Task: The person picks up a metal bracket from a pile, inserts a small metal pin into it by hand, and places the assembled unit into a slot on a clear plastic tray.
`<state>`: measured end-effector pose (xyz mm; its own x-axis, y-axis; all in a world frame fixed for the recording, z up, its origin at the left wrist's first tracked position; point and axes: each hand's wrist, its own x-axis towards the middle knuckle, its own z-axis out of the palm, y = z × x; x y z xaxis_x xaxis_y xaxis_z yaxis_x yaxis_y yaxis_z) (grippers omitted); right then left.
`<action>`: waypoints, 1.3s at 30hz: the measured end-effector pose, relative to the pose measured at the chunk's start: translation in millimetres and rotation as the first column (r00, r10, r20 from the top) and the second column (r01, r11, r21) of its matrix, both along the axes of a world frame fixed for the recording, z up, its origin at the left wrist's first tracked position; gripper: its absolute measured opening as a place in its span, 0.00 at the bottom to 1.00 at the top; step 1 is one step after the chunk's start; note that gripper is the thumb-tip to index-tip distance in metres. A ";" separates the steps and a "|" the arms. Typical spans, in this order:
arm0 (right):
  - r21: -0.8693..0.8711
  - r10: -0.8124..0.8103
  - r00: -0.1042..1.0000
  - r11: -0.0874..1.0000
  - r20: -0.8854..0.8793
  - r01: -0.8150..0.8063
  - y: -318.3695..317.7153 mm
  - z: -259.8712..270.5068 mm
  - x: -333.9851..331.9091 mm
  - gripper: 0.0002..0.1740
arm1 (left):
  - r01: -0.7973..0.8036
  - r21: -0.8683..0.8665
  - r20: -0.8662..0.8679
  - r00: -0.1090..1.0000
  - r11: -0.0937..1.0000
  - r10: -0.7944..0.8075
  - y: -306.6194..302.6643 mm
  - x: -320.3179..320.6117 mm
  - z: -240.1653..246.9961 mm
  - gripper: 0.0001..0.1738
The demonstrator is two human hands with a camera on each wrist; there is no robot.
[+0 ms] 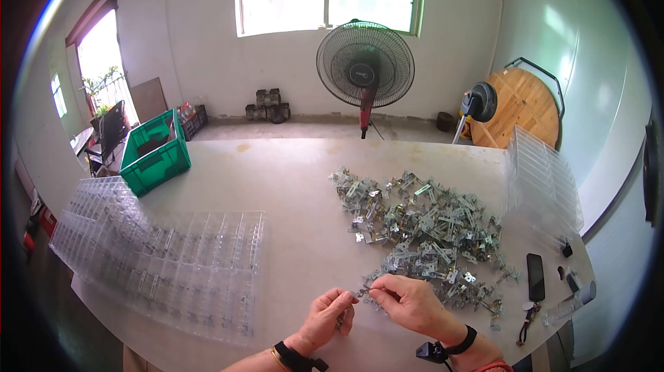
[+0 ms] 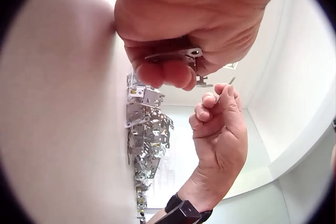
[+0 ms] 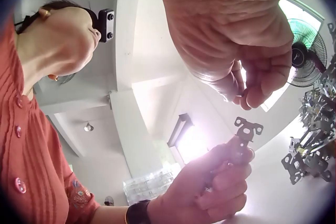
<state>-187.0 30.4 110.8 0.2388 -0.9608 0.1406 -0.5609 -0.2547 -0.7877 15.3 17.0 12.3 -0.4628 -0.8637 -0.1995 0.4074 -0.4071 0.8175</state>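
My left hand (image 1: 328, 318) curls round a metal hinge, whose winged end plate (image 3: 245, 132) with holes sticks up past the thumb in the right wrist view. Another part of this metal (image 2: 173, 55) shows under the curled fingers in the left wrist view. Close beside it, my right hand (image 1: 413, 305) pinches a thin, pointed metal piece (image 2: 232, 81) between thumb and forefinger; its exact kind cannot be told. Both hands are over the table's near edge, fingertips nearly meeting. A large heap of metal hinges (image 1: 436, 223) lies just beyond the right hand.
Clear plastic compartment trays (image 1: 207, 261) with some metal parts stand at left, a green crate (image 1: 155, 168) behind them. More clear trays (image 1: 543, 182) are stacked at right, near a phone (image 1: 535, 277) and a small clear bottle (image 1: 568, 306). A fan (image 1: 365, 71) stands beyond the table (image 1: 290, 171).
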 end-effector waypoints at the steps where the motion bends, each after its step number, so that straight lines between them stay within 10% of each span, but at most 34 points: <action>1: -0.027 0.002 1.000 1.000 -0.011 -0.002 -0.1 -0.9 0.5 0.06 | -0.018 0.049 -0.055 0.998 0.999 0.020 -0.6 0.6 -1.1 0.15; 39: -0.253 -0.002 0.981 0.966 -0.194 -0.048 -3.6 -14.9 -2.8 0.03 | -0.038 -0.069 0.014 0.999 0.997 0.039 -1.4 0.9 3.7 0.15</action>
